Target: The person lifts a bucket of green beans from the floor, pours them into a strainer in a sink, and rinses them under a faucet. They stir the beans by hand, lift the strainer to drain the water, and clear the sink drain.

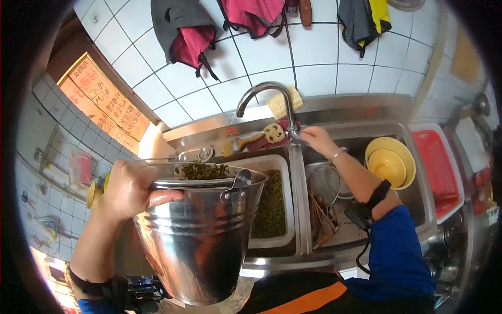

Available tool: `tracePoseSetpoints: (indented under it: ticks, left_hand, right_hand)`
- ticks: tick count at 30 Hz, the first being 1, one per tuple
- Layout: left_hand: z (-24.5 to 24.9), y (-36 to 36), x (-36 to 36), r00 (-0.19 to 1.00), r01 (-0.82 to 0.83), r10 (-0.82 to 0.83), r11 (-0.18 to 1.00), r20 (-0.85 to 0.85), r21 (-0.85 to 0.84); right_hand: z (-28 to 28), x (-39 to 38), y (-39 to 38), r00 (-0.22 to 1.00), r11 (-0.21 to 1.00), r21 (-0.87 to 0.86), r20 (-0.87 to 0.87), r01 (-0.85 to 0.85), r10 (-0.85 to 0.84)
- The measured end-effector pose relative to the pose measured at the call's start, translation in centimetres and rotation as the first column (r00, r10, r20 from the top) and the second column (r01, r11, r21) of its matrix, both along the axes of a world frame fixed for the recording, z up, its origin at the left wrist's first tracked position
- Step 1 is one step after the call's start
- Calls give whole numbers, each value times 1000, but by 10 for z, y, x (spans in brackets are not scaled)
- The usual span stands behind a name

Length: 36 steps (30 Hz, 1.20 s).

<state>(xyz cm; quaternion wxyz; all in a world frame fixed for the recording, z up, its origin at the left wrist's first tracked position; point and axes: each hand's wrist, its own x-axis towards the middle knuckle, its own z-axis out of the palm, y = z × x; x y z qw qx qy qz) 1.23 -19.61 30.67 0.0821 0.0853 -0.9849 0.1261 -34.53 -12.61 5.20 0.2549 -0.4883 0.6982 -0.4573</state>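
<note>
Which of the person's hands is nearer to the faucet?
Right. The right hand is at the base of the faucet, on its right side. The left hand grips the rim of the metal bucket, lower and well to the faucet's left.

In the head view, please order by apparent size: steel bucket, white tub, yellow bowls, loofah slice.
1. steel bucket, though nearness to the camera enlarges it
2. white tub, partly hidden behind the bucket
3. yellow bowls
4. loofah slice

Working kitchen, probably a restaurant's: steel double sink (298,209), curved tap (266,91), white tiled wall (324,57), aprons (188,36) hung above, stacked yellow bowls (389,162), red basket (439,162).
</note>
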Motion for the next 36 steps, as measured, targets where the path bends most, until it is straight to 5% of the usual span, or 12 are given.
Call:
tracePoseSetpoints:
  ticks: [5, 9, 15, 17, 21, 22, 23, 27, 29, 31, 32, 36]
  left_hand:
    - [6, -19, -26, 992, 106, -100, 992, 77, -66]
    - [-3, -24, -51, 973, 217, -212, 975, 95, -42]
    - [-8, -34, -63, 944, 309, -298, 949, 139, -66]
    - [-9, -36, -63, 945, 305, -296, 951, 140, -47]
    - [-16, -38, -68, 925, 362, -362, 932, 113, 19]
    - [-17, -38, -70, 926, 361, -361, 932, 112, 27]
    - [-16, -38, -73, 914, 381, -382, 924, 137, 35]
    - [-12, -41, -75, 884, 410, -418, 909, 209, 80]
    - [-8, -41, -80, 877, 410, -418, 908, 237, 84]
    - [-8, -46, -84, 868, 407, -415, 909, 271, 87]
    - [-12, -51, -84, 887, 354, -386, 921, 256, 161]
    - [-40, -60, -88, 924, 228, -319, 901, 209, 369]
  right_hand:
    - [-62, -35, -22, 943, 924, -234, -65, 304, -327]
    - [-53, -14, -33, 920, 903, -391, -392, -177, 10]
    - [-46, -3, -3, 849, 957, 143, -442, -253, 290]
    - [-60, -5, 2, 905, 927, -268, -402, -261, 139]
    - [-45, 37, 3, 969, 924, -382, -216, 26, -117]
    - [-29, 47, 2, 893, 991, -134, 449, 29, 34]
    - [-19, 53, 2, 390, 989, 64, 921, -132, -8]
    - [-10, 73, 22, 309, 936, -7, 943, -352, 123]
    - [-24, 93, 36, 586, 845, -169, 651, -508, 482]
    - [-33, 124, 43, 269, 917, -102, 938, -386, 217]
    - [-46, 144, 42, -65, 946, 39, 996, -323, -64]
    - [-60, 198, 57, -281, 931, 168, 922, -324, -265]
